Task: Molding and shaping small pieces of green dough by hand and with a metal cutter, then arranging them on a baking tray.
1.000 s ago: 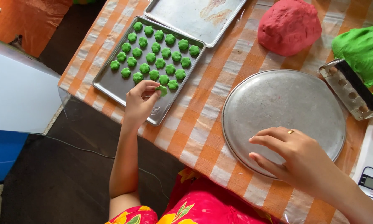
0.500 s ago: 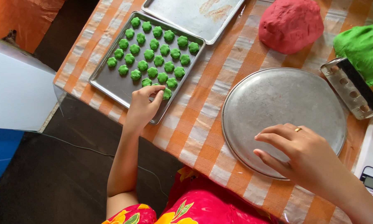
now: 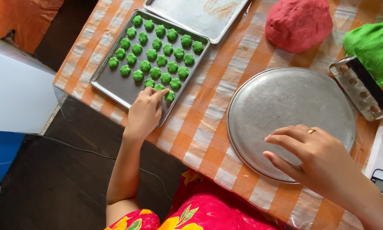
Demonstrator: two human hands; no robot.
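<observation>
— While the right hand (image 3: pixel 323 164) hovers open, fingers spread, over the near rim of the round metal tray (image 3: pixel 291 121), what is the left doing?

— The left hand (image 3: pixel 145 111) rests on the rectangular baking tray (image 3: pixel 110 85), fingertips touching a green flower-shaped dough piece (image 3: pixel 158 87) in the nearest row (not clearly pinched).

— And beyond?

— Farther off lie a red dough mound (image 3: pixel 298 22) and green dough (image 3: pixel 372 47).
</observation>
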